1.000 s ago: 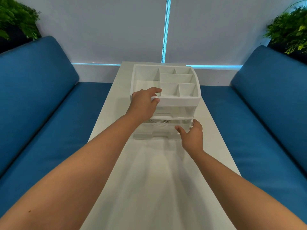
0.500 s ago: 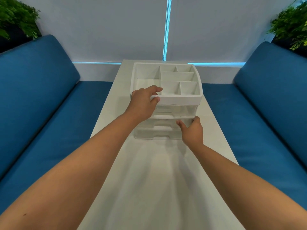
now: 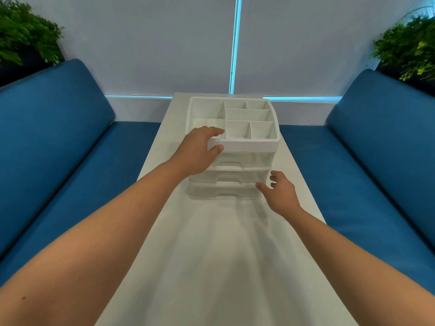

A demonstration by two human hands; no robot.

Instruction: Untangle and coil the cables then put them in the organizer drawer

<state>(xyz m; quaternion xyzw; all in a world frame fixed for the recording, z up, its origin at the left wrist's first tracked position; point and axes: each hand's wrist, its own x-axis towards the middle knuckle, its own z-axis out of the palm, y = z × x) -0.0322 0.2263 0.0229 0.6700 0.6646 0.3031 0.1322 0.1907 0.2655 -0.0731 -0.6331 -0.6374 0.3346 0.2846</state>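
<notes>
A white organizer (image 3: 254,144) with a divided top tray and three clear drawers stands on the far half of the white table (image 3: 226,255). All its drawers sit pushed in. My left hand (image 3: 200,151) grips the front left corner of the top tray, fingers over the rim and thumb under it. My right hand (image 3: 280,192) hovers just off the lower right front corner, fingers relaxed, holding nothing. A faint white cable shows through the middle drawer (image 3: 235,176); no cable lies on the table.
Blue sofas (image 3: 61,149) flank the table on both sides. Green plants (image 3: 26,36) stand in both far corners. A white wall with a glowing blue strip (image 3: 234,48) rises behind the table.
The lowest drawer, pulled out a second ago, is now pushed in. My right hand pushed it, then drew back slightly off the front. My left hand kept its grip.
</notes>
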